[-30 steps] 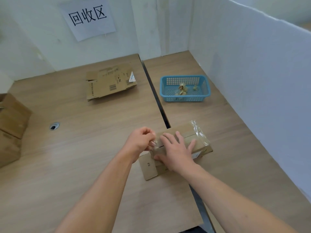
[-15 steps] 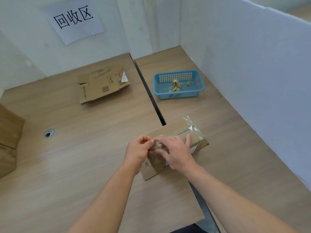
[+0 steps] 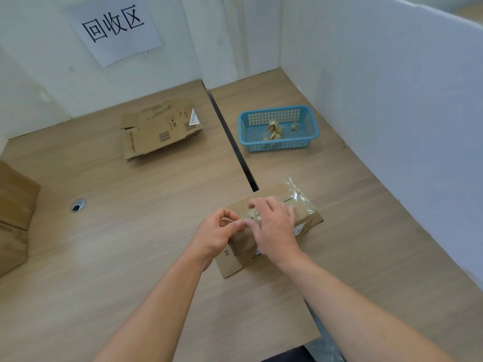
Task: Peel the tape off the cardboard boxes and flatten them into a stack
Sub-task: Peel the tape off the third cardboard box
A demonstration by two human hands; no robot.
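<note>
Since one second ago, the right hand (image 3: 274,228) has risen from lying flat on the box top, and its thumb has closed in on the left hand's fingertips; the box itself has not shifted on the table.

Item under work: a small brown cardboard box (image 3: 311,221), lying across the dark gap between the two wooden tabletops (image 3: 130,244), near the person, with one short end flap open towards the camera. A strip of clear packing tape (image 3: 298,197) runs along its top and stands crumpled at the far end.

Left hand (image 3: 217,236): thumb and forefinger pinched together on the near end of the tape, at the box's near left edge. Right hand: arched over the box top, fingers loosely bent; whether its thumb grips the tape cannot be told.

Also present: a flattened brown printed carton (image 3: 159,129) on the far left tabletop; a blue plastic mesh basket (image 3: 277,147) on the far right tabletop, holding wads of removed tape (image 3: 273,130); brown cartons (image 3: 13,205) at the left edge; a white paper sign (image 3: 115,27) on the wall.
</note>
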